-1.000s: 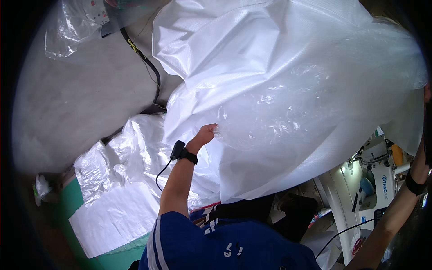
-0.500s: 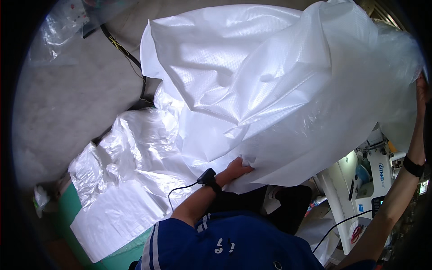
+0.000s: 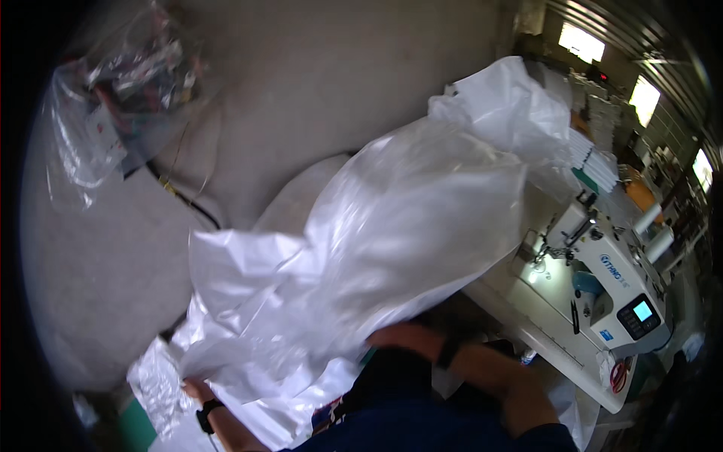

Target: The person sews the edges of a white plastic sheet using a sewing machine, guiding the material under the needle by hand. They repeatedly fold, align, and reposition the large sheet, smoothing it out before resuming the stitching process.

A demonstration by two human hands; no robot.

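Observation:
A large, crumpled white plastic bag [image 3: 422, 203] stretches diagonally from my lap toward the back right, part of it translucent film. At its near left end my left hand [image 3: 197, 390], with a black band on the wrist, is closed on the plastic. Against the near edge of the bag lies my right hand [image 3: 403, 339], blurred by motion, its fingertips lost in the sheet. Shiny folded white plastic [image 3: 154, 377] is piled under and beside my left hand.
To the right a white sewing machine [image 3: 617, 279] with a lit screen stands on a pale table [image 3: 527, 309]. Red-handled scissors [image 3: 619, 375] lie at its near corner. A clear bag of odds and ends [image 3: 128, 105] hangs at the far left, near a black cable [image 3: 188, 200].
My right hand has come from the far right in to the middle. My left hand has shifted left and nearer. The raised plastic has dropped, uncovering the sewing machine and the background.

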